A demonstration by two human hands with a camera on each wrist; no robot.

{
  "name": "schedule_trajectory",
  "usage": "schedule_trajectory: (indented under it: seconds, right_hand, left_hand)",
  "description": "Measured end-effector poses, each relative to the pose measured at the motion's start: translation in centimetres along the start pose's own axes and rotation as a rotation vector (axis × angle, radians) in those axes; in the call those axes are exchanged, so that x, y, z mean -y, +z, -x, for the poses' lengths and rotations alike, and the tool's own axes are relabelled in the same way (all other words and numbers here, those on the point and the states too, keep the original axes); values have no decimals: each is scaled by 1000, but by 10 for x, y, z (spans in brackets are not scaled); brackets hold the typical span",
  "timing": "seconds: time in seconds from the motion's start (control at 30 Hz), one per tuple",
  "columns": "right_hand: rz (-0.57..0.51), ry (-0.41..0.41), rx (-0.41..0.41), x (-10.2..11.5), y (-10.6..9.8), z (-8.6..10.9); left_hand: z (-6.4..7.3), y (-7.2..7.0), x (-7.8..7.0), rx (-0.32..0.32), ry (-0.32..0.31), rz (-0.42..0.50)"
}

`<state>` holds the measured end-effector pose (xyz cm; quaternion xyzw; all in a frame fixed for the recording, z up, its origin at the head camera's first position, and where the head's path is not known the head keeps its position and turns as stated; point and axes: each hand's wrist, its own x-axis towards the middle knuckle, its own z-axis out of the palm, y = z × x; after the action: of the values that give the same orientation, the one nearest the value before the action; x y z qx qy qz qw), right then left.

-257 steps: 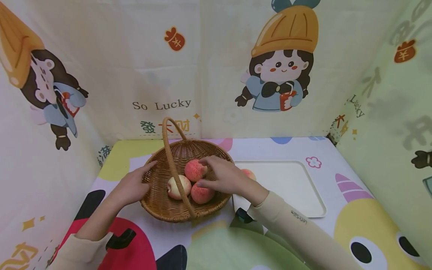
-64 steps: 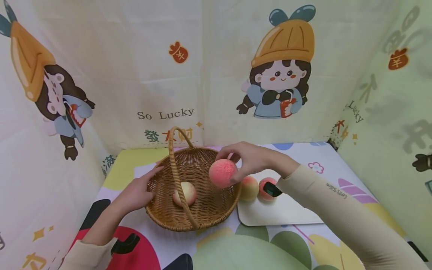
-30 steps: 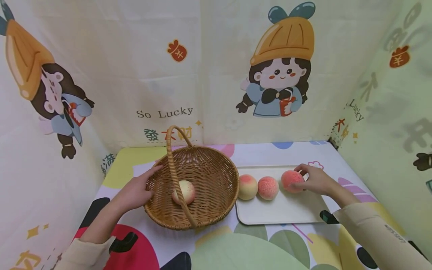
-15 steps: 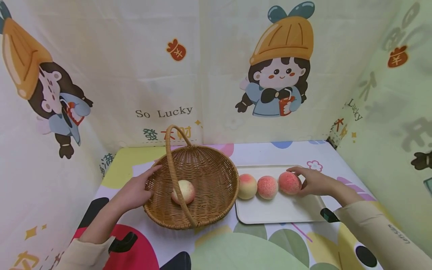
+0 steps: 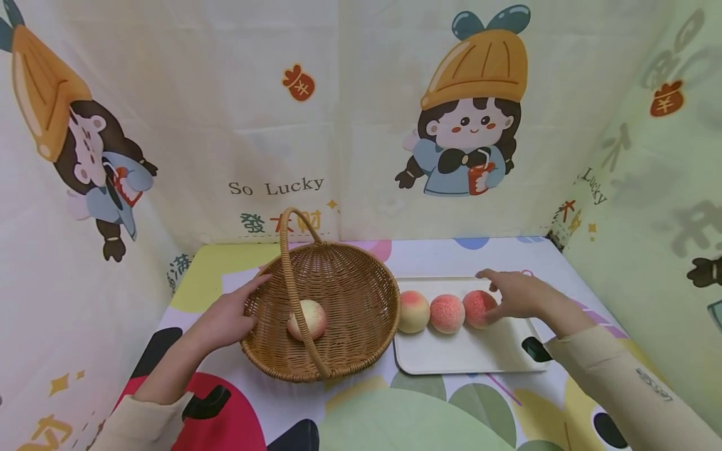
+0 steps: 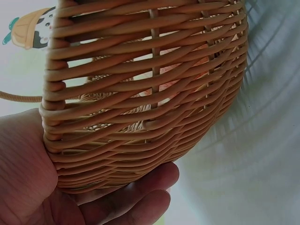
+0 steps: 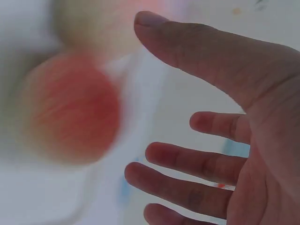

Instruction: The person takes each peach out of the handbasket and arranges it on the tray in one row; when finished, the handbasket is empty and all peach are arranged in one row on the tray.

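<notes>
A brown wicker basket [image 5: 361, 313] with an arched handle stands left of centre, holding one pale peach [image 5: 312, 318]. My left hand [image 5: 225, 321] grips its left side; in the left wrist view, fingers [image 6: 145, 206] curl beneath the woven wall. Right beside the basket lies a white rectangular tray [image 5: 468, 354]. Three peaches sit in a row across it: a yellowish one [image 5: 414, 312] by the basket, a pink one [image 5: 448, 314] in the middle, a redder one [image 5: 478, 307] on the right. Over the tray's right side is my right hand [image 5: 521, 294], its fingers spread and holding nothing.
A patterned cloth [image 5: 451, 419] covers the table. Printed fabric walls [image 5: 366, 125] enclose the back and both sides. The basket's handle [image 5: 286, 263] rises high above its rim.
The right hand carried red peaches from basket to tray. It has just let go of the last, which shifted left against the middle peach. The left hand stays on the basket.
</notes>
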<state>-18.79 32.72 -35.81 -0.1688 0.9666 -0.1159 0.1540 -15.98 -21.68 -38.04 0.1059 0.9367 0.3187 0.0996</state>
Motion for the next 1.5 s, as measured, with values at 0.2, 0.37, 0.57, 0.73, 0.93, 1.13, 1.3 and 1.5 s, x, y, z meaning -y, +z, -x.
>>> schedule_trajectory:
  seconds: [0.2,0.37,0.57,0.73,0.93,1.13,1.3,1.5]
  right_hand:
    - [61,-67,4,83,-57,-31]
    - [85,-214,48,159,-84,-68]
    - [110,-291,194,217,-72,-113]
    - [160,-291,267,244,-48,-141]
    - [114,-343,363,256,-8,-161]
    - [124,-289,391,260,16,-159]
    - [188,-318,395,274,25,-153]
    - [209,-344,385,287,42,-151]
  left_hand:
    - [-1,1,4,0,5,6]
    - [-2,2,6,-4,2,6]
    - [-5,5,5,-1,2,9]
    - [-6,5,3,-7,3,6]
    - [-5,5,2,-3,1,14]
    - [-3,3,-2,-14,0,-5]
    - [-2,2,-2,-13,-8,-10]
    - [0,4,1,-17,-23,-3]
